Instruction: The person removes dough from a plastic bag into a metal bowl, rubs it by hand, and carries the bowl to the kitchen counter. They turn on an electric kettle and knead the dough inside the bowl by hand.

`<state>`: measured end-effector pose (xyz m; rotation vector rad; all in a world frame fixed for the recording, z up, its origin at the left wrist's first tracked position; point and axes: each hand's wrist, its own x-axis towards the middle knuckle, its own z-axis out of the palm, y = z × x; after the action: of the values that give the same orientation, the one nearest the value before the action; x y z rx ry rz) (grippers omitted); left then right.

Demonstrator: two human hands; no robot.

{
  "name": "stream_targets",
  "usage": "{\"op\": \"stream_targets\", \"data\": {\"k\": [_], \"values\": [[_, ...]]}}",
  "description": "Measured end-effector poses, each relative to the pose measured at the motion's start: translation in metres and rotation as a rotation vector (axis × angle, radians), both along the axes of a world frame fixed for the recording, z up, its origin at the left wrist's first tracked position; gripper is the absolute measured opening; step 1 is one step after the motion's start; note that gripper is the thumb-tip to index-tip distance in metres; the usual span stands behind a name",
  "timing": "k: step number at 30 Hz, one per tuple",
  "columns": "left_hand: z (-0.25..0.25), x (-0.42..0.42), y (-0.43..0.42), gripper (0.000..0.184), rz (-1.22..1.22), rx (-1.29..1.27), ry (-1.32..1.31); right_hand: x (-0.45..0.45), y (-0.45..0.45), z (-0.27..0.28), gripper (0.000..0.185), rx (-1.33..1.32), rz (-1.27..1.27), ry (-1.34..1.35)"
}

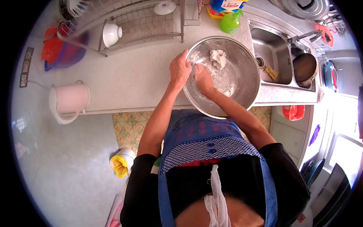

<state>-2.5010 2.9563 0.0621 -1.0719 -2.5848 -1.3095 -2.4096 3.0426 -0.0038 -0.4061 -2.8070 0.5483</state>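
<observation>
A wide stainless steel bowl [247, 75] stands on the counter in front of me. Inside lies a lump of pale dough [218, 59], with loose flour [228, 90] scattered over the bottom and wall. My left hand [180, 69] is closed over the bowl's left rim, thumb toward the far side. Down in the bowl, my right hand [204, 79] has its fingers curled together against the floury left inner wall, apart from the dough lump. What those fingers hold, if anything, is hidden.
A dish rack [141, 36] with a white bowl [111, 34] stands at the back left. Behind the steel bowl are a green pump bottle [230, 22] and a blue-yellow jug [215, 9]. To the right is a sink [270, 45]; a pink kettle [70, 99] sits far left.
</observation>
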Motion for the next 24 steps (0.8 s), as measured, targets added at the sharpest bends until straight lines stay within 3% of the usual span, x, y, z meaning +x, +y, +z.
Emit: {"op": "stream_targets", "data": {"k": [2,12,14,15,17,21,23,24], "values": [[-0.003,0.001,0.001,0.036,0.013,0.013,0.002,0.004,-0.01,-0.008,0.02,-0.148,-0.038,0.046],[-0.011,0.006,0.001,0.035,0.059,0.099,-0.066,0.018,-0.018,0.004,0.015,-0.232,-0.002,0.09],[-0.005,0.011,-0.002,0.035,0.052,0.065,-0.093,0.021,-0.017,-0.009,0.013,-0.479,-0.057,0.051],[-0.001,0.009,-0.001,0.035,0.051,0.033,-0.112,0.017,-0.01,-0.014,0.013,-0.471,-0.05,0.056],[-0.005,0.008,-0.001,0.034,0.039,0.026,-0.07,0.009,-0.001,-0.02,0.017,-0.788,-0.218,-0.036],[-0.002,0.008,-0.003,0.035,0.02,-0.006,-0.036,-0.017,0.026,-0.01,0.023,-0.735,-0.264,0.269],[-0.002,0.006,-0.002,0.036,0.016,-0.027,-0.039,-0.018,0.017,-0.016,0.027,-0.414,-0.204,0.417],[-0.002,0.006,-0.002,0.037,0.01,-0.022,-0.022,-0.015,0.011,-0.02,0.027,-0.411,-0.205,0.413]]}}
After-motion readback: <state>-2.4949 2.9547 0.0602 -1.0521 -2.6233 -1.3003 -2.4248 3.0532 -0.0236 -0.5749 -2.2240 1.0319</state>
